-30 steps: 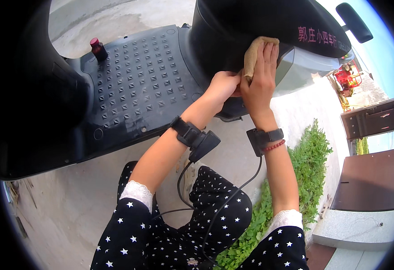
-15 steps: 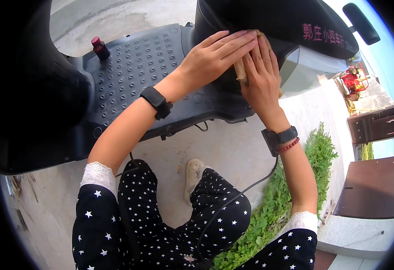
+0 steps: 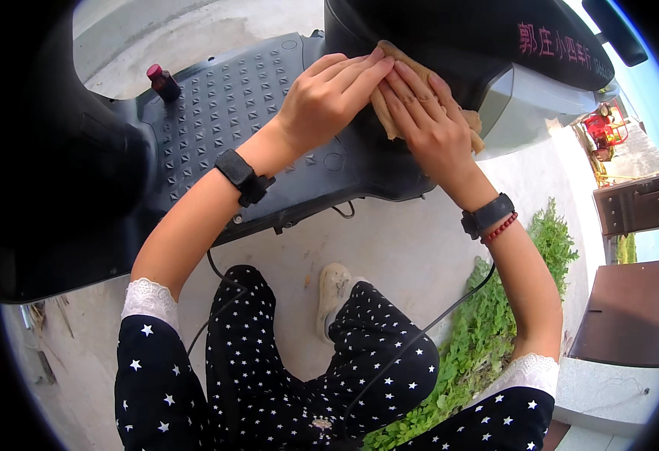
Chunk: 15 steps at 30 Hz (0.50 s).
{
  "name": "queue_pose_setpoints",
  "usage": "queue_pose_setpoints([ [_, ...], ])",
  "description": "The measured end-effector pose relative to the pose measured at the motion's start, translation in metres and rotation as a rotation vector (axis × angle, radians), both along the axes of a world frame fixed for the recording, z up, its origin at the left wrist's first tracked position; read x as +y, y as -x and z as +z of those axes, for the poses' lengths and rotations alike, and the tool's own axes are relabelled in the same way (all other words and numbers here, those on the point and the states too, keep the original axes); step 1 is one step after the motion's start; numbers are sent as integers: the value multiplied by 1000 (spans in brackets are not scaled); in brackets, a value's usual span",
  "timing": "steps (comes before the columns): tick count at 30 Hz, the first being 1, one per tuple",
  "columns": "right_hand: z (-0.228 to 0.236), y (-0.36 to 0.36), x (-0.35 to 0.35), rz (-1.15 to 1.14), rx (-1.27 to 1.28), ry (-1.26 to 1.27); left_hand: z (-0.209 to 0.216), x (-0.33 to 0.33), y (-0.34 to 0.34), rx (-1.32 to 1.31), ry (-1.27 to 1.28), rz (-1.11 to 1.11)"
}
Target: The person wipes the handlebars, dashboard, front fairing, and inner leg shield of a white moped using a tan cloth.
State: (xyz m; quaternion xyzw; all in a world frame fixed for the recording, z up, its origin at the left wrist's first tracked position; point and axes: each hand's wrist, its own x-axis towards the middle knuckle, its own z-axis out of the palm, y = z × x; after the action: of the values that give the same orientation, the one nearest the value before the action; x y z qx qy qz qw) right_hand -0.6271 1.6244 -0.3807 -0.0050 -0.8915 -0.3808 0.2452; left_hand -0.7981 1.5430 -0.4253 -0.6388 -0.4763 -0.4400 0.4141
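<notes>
A tan cloth (image 3: pixel 419 71) lies against the black lower body panel (image 3: pixel 449 45) of a scooter-like vehicle. My right hand (image 3: pixel 436 135) presses flat on the cloth, fingers stretched out over it; its thumb side is partly covered. Beside it, my left hand (image 3: pixel 325 98) reaches in with its fingers extended, and their tips meet the cloth's upper left corner and the right hand's fingertips. The left palm faces the panel and is hidden. Below the left hand spreads the dark footboard (image 3: pixel 228 128), patterned with raised diamond shapes.
A small dark bottle with a red cap (image 3: pixel 162 83) stands at the footboard's far left. To the right are a pale silver panel (image 3: pixel 540 105) and a black mirror (image 3: pixel 619 34). Green plants (image 3: pixel 487 323) grow along the concrete. A cable (image 3: pixel 419 334) hangs from my right wrist strap.
Both hands have slid left across the panel, taking the cloth along. More of the cloth shows around the right hand, and the view has shifted slightly.
</notes>
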Motion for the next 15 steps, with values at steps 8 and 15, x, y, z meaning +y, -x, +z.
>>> queue_pose_setpoints([
  [8, -39, -13, 11, 52, -183, -147, -52, 1, -18, 82, 251, 65],
  [15, -84, -23, 20, 99, -350, -137, -83, 3, -39, 204, 602, 149],
])
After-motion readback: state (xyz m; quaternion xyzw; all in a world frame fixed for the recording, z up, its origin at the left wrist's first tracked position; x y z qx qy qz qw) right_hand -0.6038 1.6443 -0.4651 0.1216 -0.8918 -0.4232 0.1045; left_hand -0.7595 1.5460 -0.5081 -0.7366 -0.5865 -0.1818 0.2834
